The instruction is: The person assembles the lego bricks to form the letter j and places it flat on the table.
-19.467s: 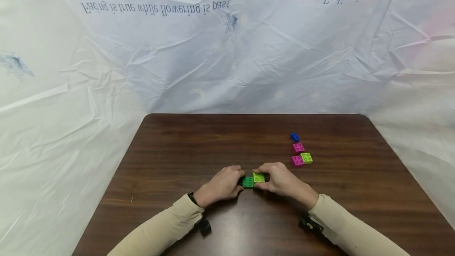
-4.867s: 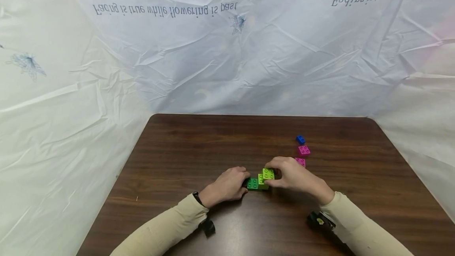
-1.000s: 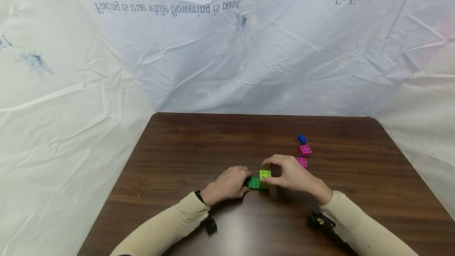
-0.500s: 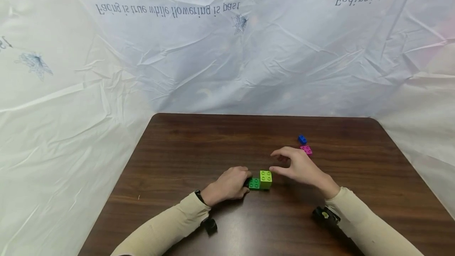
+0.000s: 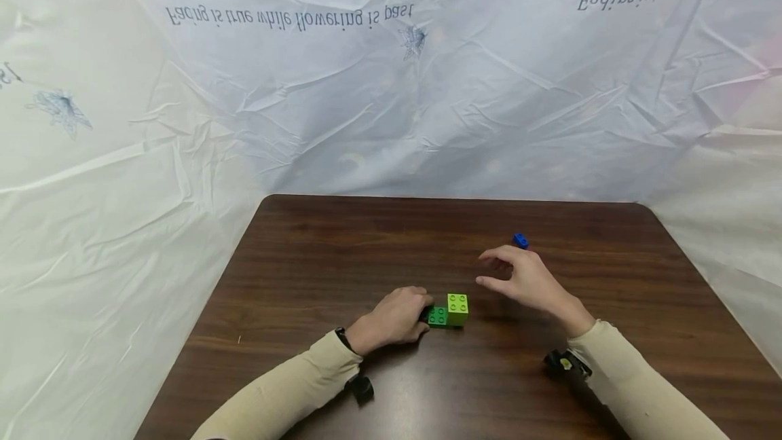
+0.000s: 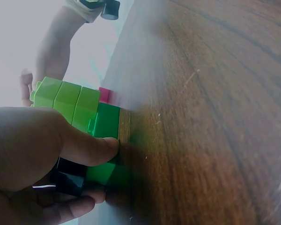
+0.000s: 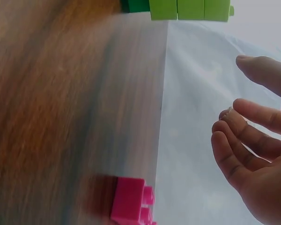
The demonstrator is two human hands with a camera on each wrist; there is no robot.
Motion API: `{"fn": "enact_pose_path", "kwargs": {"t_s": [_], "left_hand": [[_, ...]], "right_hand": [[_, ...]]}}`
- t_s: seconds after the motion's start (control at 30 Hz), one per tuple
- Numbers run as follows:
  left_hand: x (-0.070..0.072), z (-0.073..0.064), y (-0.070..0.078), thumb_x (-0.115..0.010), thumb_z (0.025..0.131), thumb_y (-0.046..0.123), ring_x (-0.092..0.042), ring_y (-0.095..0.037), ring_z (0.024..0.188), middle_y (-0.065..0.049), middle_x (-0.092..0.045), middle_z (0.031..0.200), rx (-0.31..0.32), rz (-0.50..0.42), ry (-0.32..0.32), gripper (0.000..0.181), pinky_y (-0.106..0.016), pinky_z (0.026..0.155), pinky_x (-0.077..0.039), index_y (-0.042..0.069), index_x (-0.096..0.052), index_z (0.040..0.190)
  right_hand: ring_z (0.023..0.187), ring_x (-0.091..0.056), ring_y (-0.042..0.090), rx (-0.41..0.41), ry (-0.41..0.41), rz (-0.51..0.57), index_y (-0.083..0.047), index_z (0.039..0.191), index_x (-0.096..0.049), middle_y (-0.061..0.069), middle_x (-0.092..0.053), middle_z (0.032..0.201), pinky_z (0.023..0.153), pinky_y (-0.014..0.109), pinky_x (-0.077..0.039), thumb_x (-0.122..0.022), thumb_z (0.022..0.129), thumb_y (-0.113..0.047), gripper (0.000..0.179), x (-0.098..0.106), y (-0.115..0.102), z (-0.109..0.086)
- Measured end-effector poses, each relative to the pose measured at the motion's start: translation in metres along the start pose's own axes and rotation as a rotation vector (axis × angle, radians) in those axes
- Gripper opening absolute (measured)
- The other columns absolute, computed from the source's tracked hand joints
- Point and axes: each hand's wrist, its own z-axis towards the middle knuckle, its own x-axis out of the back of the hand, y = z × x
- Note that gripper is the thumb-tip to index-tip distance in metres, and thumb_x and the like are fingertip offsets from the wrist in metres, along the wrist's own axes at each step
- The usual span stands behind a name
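Note:
My left hand [image 5: 394,316] grips the left end of a joined block of toy building bricks on the table. In the left wrist view its thumb and fingers pinch around a green brick [image 6: 107,123] and a black brick [image 6: 69,183]. At the block's right end rises a stack of lime bricks [image 5: 457,309], three high in the left wrist view. My right hand [image 5: 528,279] hovers to the right of the stack, fingers spread apart and holding nothing. A pink brick [image 7: 128,200] lies on the table below it in the right wrist view; the head view hides it behind this hand.
A small blue brick [image 5: 520,241] lies beyond the right hand on the dark wooden table [image 5: 342,243]. White printed sheeting [image 5: 391,107] hangs behind the table and along both sides.
My right hand has let go of the top lime brick, which stays on the stack, and moved right and away, covering the pink bricks. My left hand keeps its place.

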Motion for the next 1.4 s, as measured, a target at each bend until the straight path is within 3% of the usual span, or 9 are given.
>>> {"fn": "enact_pose_path", "kwargs": {"t_s": [0.5, 1.07, 1.4], "left_hand": [[0.001, -0.001, 0.001, -0.078, 0.082, 0.027, -0.058, -0.008, 0.08, 0.006, -0.059, 0.089, -0.001, 0.014, 0.005, 0.02, -0.024, 0.069, -0.05, 0.016, -0.067, 0.095], [-0.001, 0.0, 0.0, -0.078, 0.081, 0.027, -0.057, -0.008, 0.08, 0.006, -0.059, 0.088, -0.007, 0.031, 0.011, 0.02, -0.025, 0.069, -0.049, 0.017, -0.067, 0.095], [-0.002, 0.001, 0.0, -0.078, 0.081, 0.027, -0.056, -0.007, 0.079, 0.006, -0.058, 0.088, 0.003, 0.015, 0.008, 0.02, -0.024, 0.067, -0.049, 0.016, -0.067, 0.094]], "right_hand": [[0.086, -0.063, 0.019, -0.076, -0.002, -0.08, -0.011, 0.121, -0.065, 0.009, -0.068, 0.104, 0.07, 0.034, -0.05, -0.076, 0.085, -0.037, 0.046, 0.009, 0.021, -0.004], [0.1, -0.063, 0.034, -0.159, -0.02, -0.12, -0.006, 0.125, -0.062, 0.017, -0.064, 0.118, 0.08, 0.051, -0.051, -0.074, 0.084, -0.046, 0.058, 0.016, 0.041, -0.011], [0.099, -0.064, 0.033, -0.198, -0.032, -0.123, -0.004, 0.123, -0.063, 0.016, -0.065, 0.114, 0.08, 0.051, -0.052, -0.077, 0.082, -0.041, 0.058, 0.015, 0.046, -0.017]]}}
